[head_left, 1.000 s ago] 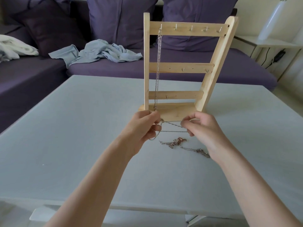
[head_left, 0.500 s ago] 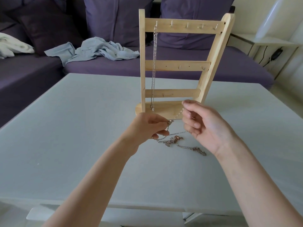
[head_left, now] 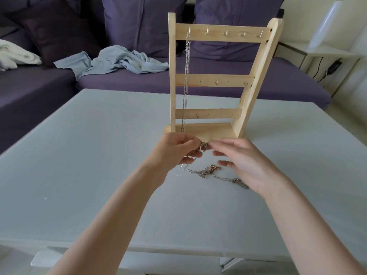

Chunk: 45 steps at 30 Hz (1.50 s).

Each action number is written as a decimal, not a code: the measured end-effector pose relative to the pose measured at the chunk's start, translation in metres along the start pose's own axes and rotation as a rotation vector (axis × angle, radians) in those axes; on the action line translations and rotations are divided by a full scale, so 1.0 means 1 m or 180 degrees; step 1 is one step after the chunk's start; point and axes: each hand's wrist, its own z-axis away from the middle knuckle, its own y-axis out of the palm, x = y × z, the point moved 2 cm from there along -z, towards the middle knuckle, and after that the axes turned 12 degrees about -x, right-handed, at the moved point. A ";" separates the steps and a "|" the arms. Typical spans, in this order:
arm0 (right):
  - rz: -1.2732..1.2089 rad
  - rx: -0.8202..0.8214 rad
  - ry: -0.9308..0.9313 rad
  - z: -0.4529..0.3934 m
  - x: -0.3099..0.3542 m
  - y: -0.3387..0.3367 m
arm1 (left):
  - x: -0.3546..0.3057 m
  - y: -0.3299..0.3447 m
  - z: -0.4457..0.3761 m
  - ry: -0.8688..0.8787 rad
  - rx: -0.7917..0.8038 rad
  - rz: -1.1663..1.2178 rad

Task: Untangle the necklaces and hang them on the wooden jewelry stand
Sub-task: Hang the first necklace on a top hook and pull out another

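1. Necklaces in a tangled clump [head_left: 207, 171] lie on the pale table [head_left: 99, 145], just in front of the wooden jewelry stand [head_left: 218, 80] and partly under the two hands.
2. A second stretch of tangled chain [head_left: 234, 180] trails right from the clump, its far end passing under the right hand [head_left: 244, 165].
3. One silver necklace [head_left: 186, 82] hangs from the leftmost hook of the stand's top bar and reaches down to the base.
4. In the head view the left hand [head_left: 176, 153] has thumb and fingers curled and pinches a small knot of chain [head_left: 203, 146] just in front of the stand's base.
5. The right hand's thumb and forefinger meet that same knot from the other side, pinching it; its other fingers spread loosely below.
6. The two hands are close together, fingertips nearly touching at the knot, both lifted above the table.
7. A thin strand of chain [head_left: 185, 167] hangs from the left hand to the table.
8. The stand sits upright near the middle of the table, with three crossbars carrying small hooks.
9. Behind the table stands a purple sofa [head_left: 198, 84] with a crumpled light blue garment [head_left: 119, 62] and a white cloth [head_left: 14, 56] on it.
10. A white side table [head_left: 327, 52] stands at the far right.
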 end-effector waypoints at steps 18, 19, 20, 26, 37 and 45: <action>-0.0620 0.0360 0.0370 0.003 0.005 0.006 | -0.003 -0.002 0.004 -0.0251 0.0502 0.0457; -0.0688 0.0328 0.0449 0.003 0.005 0.007 | -0.003 -0.002 0.004 -0.0255 0.0529 0.0383; -0.0761 0.0282 0.0534 0.002 0.006 0.007 | -0.003 -0.002 0.005 -0.0244 0.0530 0.0246; -0.1486 -0.0006 0.0924 -0.003 0.006 -0.001 | -0.002 -0.001 0.003 -0.0129 0.0214 0.0082; -0.0604 0.0358 0.0263 -0.001 0.005 0.001 | 0.004 -0.005 0.001 -0.0108 0.0354 0.0244; -0.0481 0.0244 0.0315 0.000 0.004 0.005 | 0.003 0.000 0.000 0.0078 0.0362 -0.0081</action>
